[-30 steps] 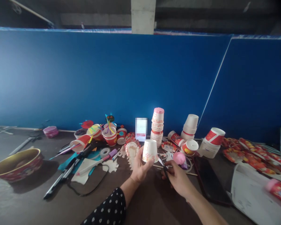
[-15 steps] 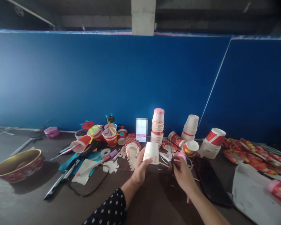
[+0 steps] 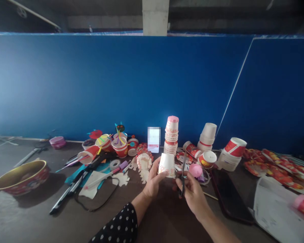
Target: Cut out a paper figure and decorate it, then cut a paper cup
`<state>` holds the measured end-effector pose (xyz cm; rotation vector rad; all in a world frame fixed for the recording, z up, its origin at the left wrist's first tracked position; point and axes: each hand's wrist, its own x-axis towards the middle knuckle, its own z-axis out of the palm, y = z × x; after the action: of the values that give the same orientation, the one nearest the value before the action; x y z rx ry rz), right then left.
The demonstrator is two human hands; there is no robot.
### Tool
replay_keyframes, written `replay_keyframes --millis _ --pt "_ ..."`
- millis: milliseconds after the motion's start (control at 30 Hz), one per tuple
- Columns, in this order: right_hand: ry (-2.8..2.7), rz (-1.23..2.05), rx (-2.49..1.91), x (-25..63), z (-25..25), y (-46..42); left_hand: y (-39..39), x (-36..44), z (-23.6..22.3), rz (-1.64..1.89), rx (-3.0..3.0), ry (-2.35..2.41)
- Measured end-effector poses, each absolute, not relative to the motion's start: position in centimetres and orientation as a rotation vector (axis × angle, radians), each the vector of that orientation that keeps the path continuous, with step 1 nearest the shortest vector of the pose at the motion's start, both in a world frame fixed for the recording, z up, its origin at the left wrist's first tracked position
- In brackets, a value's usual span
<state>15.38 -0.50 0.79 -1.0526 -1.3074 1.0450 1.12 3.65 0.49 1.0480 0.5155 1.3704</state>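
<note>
A white paper cup (image 3: 167, 164) with red drawings near its rim is held upside down by my left hand (image 3: 153, 184), thumb across its front. To its right, my right hand (image 3: 191, 192) is closed around the handles of dark scissors (image 3: 183, 172), whose blades point up and away. The blades are beside the cup, apart from it. Behind the cup stands a tall stack of paper cups (image 3: 171, 135) with a pink top. Just beyond my right hand lies a round pink piece (image 3: 195, 170).
Left are a gold-rimmed bowl (image 3: 20, 179), a black-and-silver stick (image 3: 66, 195), decorated cups (image 3: 120, 146) and a purple-capped marker (image 3: 120, 167). A lit phone (image 3: 154, 141) stands at the back. Right are a dark phone (image 3: 230, 195), more cups (image 3: 234, 147) and a white sheet (image 3: 276, 206).
My right hand has drawn the scissors slightly left and toward me, uncovering more of the pink piece. My left hand and the cup have shifted slightly right.
</note>
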Motion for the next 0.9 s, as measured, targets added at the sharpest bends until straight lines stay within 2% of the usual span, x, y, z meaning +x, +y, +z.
replay_keyframes --millis 267,433,700,900 --pt "-1.242 0.900 -1.038 15.6 1.4 -0.5 3.8 1.6 0.2 1.303 1.109 0.375" --pt "-1.339 0.807 -1.005 15.3 0.7 -0.8 4.0 2.0 -0.1 1.351 0.947 0.389" --pt "-1.542 0.834 -0.965 14.4 1.1 -1.9 3.8 1.8 1.0 1.200 0.610 0.363" --pt "-1.514 0.861 -0.960 14.4 0.9 -1.9 3.7 1.9 1.9 1.221 0.623 0.369"
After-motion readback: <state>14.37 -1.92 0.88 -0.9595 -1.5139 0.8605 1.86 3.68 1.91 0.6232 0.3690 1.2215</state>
